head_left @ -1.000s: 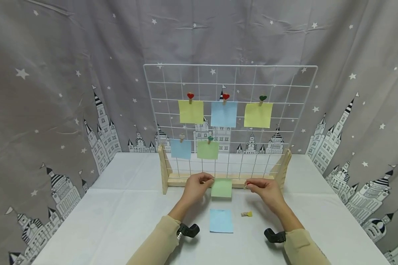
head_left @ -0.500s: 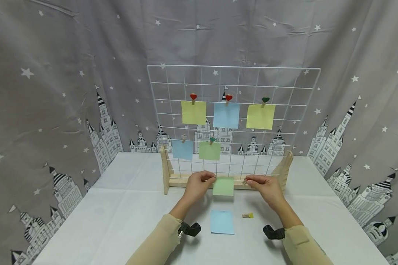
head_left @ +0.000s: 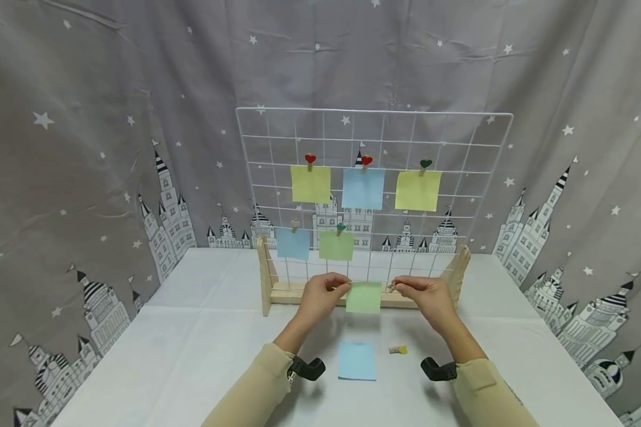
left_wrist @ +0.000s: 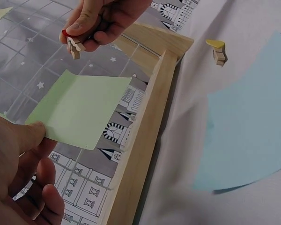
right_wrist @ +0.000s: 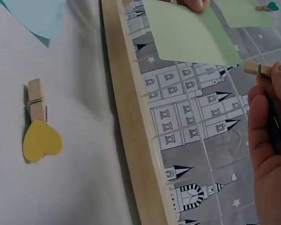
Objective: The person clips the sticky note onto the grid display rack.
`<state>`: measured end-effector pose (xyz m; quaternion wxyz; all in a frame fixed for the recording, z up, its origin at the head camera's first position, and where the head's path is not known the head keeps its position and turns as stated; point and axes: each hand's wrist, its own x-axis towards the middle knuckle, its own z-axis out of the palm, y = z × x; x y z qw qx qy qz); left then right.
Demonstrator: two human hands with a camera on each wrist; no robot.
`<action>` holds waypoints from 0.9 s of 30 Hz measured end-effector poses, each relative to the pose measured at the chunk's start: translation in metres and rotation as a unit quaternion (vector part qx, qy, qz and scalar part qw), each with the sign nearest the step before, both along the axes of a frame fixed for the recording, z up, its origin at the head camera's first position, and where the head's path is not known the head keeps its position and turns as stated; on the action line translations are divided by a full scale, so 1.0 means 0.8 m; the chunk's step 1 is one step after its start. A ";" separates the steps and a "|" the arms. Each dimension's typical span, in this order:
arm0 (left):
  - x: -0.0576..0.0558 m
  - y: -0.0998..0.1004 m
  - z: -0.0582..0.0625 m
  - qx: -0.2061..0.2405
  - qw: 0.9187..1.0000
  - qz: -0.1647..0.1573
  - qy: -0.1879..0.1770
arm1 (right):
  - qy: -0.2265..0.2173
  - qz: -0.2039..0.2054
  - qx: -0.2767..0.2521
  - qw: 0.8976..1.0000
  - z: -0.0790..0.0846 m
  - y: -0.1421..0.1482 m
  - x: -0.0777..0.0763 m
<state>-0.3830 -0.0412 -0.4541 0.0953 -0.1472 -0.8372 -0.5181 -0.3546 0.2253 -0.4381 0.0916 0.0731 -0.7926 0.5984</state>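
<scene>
My left hand [head_left: 320,296] pinches a green sticky note [left_wrist: 86,108] by its left edge, in front of the lower part of a white wire grid [head_left: 376,140]. To the right of that note, my right hand [head_left: 430,299] grips a small wooden clothespin [right_wrist: 257,69] with a red piece on its end. The clothespin's wooden tip sticks out from the fingers toward the note, with a gap between them. On the table below lie a blue sticky note [head_left: 357,362] and a clothespin with a yellow heart [right_wrist: 42,140].
Yellow notes [head_left: 310,184] and a blue note [head_left: 363,188] hang clipped in the grid's upper row. Below them hang a blue note [head_left: 293,244] and a green note [head_left: 336,246]. A wooden base [head_left: 283,295] supports the grid; a grey curtain [head_left: 112,71] hangs behind.
Both hands have risen slightly, and the green note has moved up a little toward the grid with the left hand. The right hand's clothespin has come closer to the note.
</scene>
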 end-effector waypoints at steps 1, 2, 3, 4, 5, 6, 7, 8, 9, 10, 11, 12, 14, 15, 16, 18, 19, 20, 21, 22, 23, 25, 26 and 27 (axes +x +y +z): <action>0.001 0.001 0.001 0.000 1.000 0.000 -0.001 | -0.001 0.000 -0.003 1.000 0.002 0.000 0.000; 0.001 0.002 0.003 0.000 1.000 -0.001 -0.001 | -0.001 0.001 -0.005 1.000 0.003 -0.001 0.000; 0.002 0.003 0.005 0.001 1.000 -0.001 -0.001 | -0.002 0.000 -0.006 1.000 0.005 -0.001 0.000; 0.003 0.004 0.006 0.001 1.000 -0.001 -0.001 | -0.001 0.002 -0.010 1.000 0.006 -0.001 -0.001; 0.003 0.005 0.008 0.002 1.000 -0.002 -0.001 | 0.001 0.004 -0.012 1.000 0.007 -0.002 -0.001; 0.004 0.006 0.010 0.004 1.000 -0.002 -0.001 | 0.003 0.005 -0.015 1.000 0.008 -0.002 -0.001; 0.004 0.007 0.011 0.006 1.000 -0.002 -0.001 | 0.005 0.006 -0.016 1.000 0.010 -0.002 -0.002; 0.004 0.007 0.013 0.008 1.000 -0.002 -0.001 | 0.008 0.007 -0.016 1.000 0.011 -0.002 -0.002; 0.005 0.008 0.014 0.009 1.000 -0.002 -0.001 | 0.010 0.007 -0.015 1.000 0.012 -0.003 -0.002; 0.005 0.009 0.016 0.012 1.000 -0.002 0.000 | 0.012 0.007 -0.014 1.000 0.014 -0.003 -0.002; 0.005 0.010 0.017 0.012 1.000 -0.002 0.000 | 0.012 0.005 -0.012 1.000 0.016 -0.003 -0.002; 0.004 0.011 0.018 0.013 1.000 -0.003 0.001 | 0.013 0.003 -0.011 1.000 0.017 -0.003 -0.003; 0.004 0.012 0.020 0.013 1.000 -0.003 0.002 | 0.015 0.001 -0.011 1.000 0.020 -0.004 -0.003; 0.004 0.013 0.021 0.012 1.000 -0.003 0.002 | 0.018 0.001 -0.011 1.000 0.021 -0.005 -0.003; 0.004 0.014 0.022 0.011 1.000 -0.003 0.002 | 0.019 0.002 -0.013 1.000 0.022 -0.005 -0.004; 0.003 0.015 0.024 0.007 1.000 -0.004 0.004 | 0.023 0.004 -0.017 1.000 0.023 -0.006 -0.005; 0.003 0.015 0.026 0.005 1.000 -0.003 0.004 | 0.025 0.006 -0.018 1.000 0.024 -0.006 -0.005; 0.003 0.016 0.027 0.004 1.000 -0.003 0.004 | 0.024 0.007 -0.019 1.000 0.025 -0.007 -0.006; 0.002 0.016 0.029 0.001 1.000 -0.003 0.005 | 0.024 0.007 -0.017 1.000 0.026 -0.007 -0.006; 0.002 0.017 0.030 -0.002 1.000 -0.003 0.007 | 0.023 0.005 -0.016 1.000 0.026 -0.007 -0.007; 0.001 0.017 0.032 -0.004 1.000 -0.003 0.008 | 0.022 0.004 -0.012 1.000 0.027 -0.007 -0.007; 0.000 0.018 0.034 -0.007 1.000 -0.002 0.011 | 0.021 0.000 -0.008 1.000 0.029 -0.006 -0.009; 0.000 0.019 0.035 -0.008 1.000 -0.002 0.014 | 0.019 -0.003 -0.007 1.000 0.030 -0.006 -0.009; -0.001 0.019 0.037 -0.010 1.000 -0.001 0.017 | 0.018 -0.004 -0.008 1.000 0.031 -0.006 -0.010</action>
